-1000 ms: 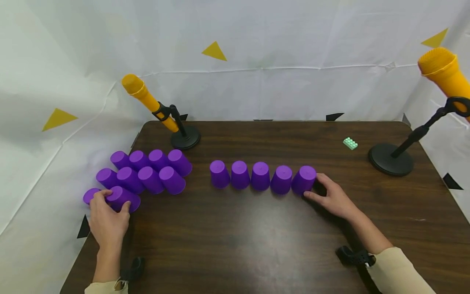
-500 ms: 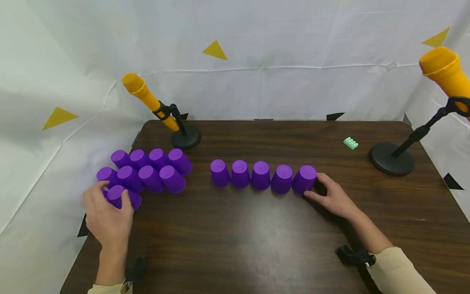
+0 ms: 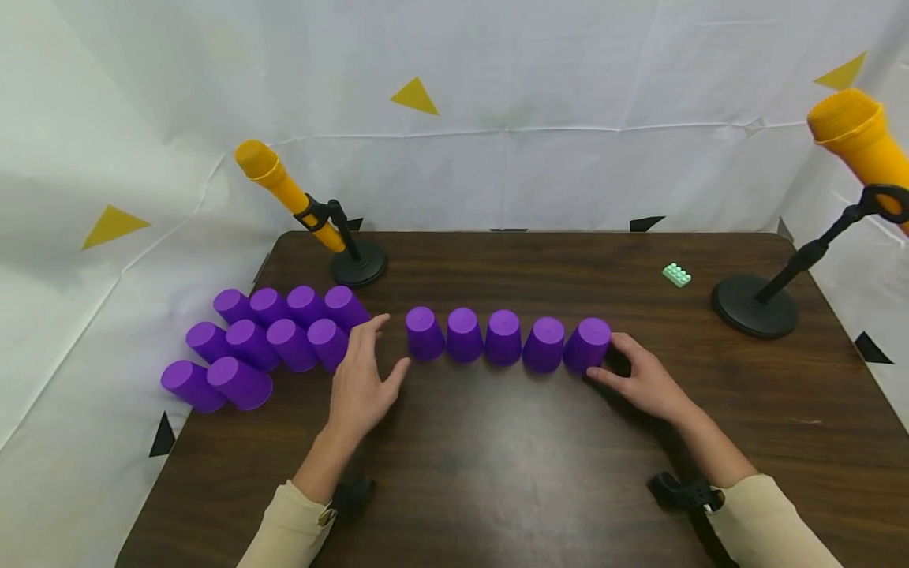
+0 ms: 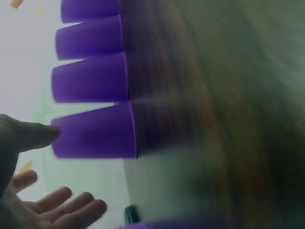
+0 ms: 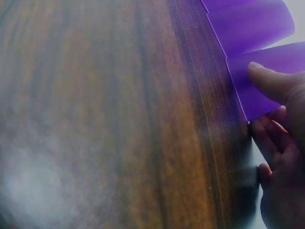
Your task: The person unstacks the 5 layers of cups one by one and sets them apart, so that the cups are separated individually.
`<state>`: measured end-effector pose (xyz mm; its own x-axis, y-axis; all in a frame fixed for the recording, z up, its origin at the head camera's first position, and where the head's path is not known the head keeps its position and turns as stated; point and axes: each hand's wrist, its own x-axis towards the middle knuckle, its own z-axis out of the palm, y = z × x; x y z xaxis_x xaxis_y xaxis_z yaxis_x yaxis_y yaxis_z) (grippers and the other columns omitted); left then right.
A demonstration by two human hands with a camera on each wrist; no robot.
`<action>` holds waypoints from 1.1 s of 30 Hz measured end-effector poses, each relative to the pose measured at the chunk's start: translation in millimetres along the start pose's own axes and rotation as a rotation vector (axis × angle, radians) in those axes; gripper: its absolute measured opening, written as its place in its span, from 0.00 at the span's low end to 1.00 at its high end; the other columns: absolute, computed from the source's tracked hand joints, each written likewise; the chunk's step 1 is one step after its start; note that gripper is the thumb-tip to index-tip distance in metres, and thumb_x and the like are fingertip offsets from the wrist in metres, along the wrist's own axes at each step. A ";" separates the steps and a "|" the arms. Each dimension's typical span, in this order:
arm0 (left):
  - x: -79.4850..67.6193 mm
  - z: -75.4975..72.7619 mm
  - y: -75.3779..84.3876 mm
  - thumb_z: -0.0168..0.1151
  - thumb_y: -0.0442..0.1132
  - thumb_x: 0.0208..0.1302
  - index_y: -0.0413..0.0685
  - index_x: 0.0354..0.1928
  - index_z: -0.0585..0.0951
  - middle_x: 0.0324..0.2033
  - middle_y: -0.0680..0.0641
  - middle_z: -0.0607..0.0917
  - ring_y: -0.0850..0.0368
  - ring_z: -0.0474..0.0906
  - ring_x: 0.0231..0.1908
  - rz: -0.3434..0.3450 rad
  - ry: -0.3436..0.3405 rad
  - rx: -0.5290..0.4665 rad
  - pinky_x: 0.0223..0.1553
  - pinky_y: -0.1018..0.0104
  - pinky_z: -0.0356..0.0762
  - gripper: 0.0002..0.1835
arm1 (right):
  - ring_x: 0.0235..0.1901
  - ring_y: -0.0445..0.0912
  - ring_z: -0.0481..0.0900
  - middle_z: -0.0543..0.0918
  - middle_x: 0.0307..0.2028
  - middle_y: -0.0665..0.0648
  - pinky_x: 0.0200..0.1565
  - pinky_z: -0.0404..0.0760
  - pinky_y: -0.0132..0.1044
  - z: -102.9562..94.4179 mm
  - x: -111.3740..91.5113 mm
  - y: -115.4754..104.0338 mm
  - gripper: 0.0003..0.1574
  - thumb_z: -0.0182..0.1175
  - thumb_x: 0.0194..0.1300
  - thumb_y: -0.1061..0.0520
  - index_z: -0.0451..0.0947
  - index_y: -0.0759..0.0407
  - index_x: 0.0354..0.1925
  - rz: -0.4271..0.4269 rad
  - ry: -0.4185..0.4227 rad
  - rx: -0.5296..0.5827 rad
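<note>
Right hand on end cup, left hand spread

Right thumb and fingers hold the end cup from either side. Left thumb and fingers apart, near the opposite end of the row of five purple cups, mouth-down on the bench. Ten more cups, ranked, to the left. Beyond: two yellow microphones on black stands, pale green block.

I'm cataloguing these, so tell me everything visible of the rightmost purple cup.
The rightmost purple cup is plain and looks plastic, tapering to a closed end on top. It stands upside down on the brown table, beside its neighbouring cup. The right hand holds its outer side, thumb on its front.
</note>
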<state>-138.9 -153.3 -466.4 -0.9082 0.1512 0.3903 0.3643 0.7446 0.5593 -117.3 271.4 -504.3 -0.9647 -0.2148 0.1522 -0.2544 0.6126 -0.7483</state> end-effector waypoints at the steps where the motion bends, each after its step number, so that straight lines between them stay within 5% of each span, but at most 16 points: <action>1: 2.7 5.2 0.3 0.73 0.40 0.56 0.52 0.70 0.64 0.59 0.42 0.73 0.44 0.76 0.53 -0.009 -0.031 0.008 0.41 0.48 0.80 0.41 | 0.60 0.58 0.69 0.76 0.57 0.64 0.60 0.64 0.61 0.3 0.2 -0.1 0.33 0.69 0.62 0.55 0.71 0.64 0.62 -0.001 0.001 0.001; 8: 19.2 29.0 2.2 0.72 0.42 0.59 0.59 0.73 0.60 0.63 0.46 0.72 0.46 0.78 0.51 -0.037 -0.122 0.037 0.41 0.48 0.80 0.43 | 0.61 0.59 0.69 0.76 0.57 0.64 0.60 0.64 0.62 0.6 -0.6 -0.6 0.33 0.68 0.63 0.55 0.70 0.63 0.63 0.017 -0.006 0.003; 20: 26.4 41.3 1.5 0.71 0.42 0.59 0.59 0.67 0.69 0.51 0.49 0.79 0.47 0.83 0.41 -0.041 -0.049 0.004 0.31 0.52 0.79 0.34 | 0.60 0.58 0.70 0.76 0.56 0.63 0.59 0.65 0.60 0.8 -0.1 0.7 0.33 0.69 0.62 0.56 0.71 0.63 0.62 0.000 0.002 -0.004; 26: 17.5 29.5 1.6 0.71 0.42 0.59 0.58 0.66 0.70 0.51 0.49 0.80 0.48 0.82 0.44 -0.048 -0.030 0.002 0.34 0.50 0.79 0.33 | 0.60 0.58 0.70 0.76 0.56 0.63 0.59 0.65 0.60 0.8 1.3 0.5 0.32 0.69 0.62 0.57 0.71 0.63 0.62 -0.010 0.006 -0.003; 33: -8.3 -8.4 -1.9 0.74 0.41 0.56 0.54 0.64 0.73 0.54 0.49 0.81 0.52 0.80 0.48 -0.069 0.066 -0.035 0.42 0.49 0.79 0.33 | 0.60 0.58 0.70 0.76 0.56 0.64 0.59 0.64 0.61 0.3 1.5 2.0 0.32 0.69 0.62 0.56 0.71 0.63 0.62 0.000 0.002 -0.002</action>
<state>-130.4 -161.4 -464.6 -0.9163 0.0561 0.3965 0.3092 0.7283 0.6116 -119.2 272.0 -505.8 -0.9650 -0.2129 0.1535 -0.2543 0.6145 -0.7468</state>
